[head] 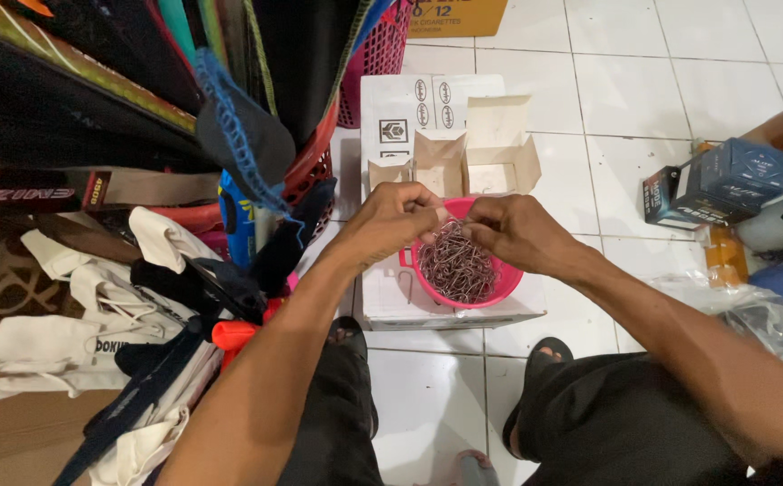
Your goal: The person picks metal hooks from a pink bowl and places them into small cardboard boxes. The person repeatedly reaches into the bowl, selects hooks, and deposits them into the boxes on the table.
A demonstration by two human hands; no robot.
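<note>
White tiled floor (643, 99) underneath, white cardboard box (409, 301) on it carrying pink bowl (499, 286) of metal wire clips (456, 268). Left hand (398, 216) and right hand (510, 229) meeting above bowl's far rim, fingertips pinching 1 clip between them.

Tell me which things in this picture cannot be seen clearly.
- Head view: whatever the left hand and right hand pinch is hidden by the fingers.
- Pink bowl: the wire clips are too small and tangled to count.
- Small box: its contents do not show.
- Dark box: its far side is hidden.
</note>
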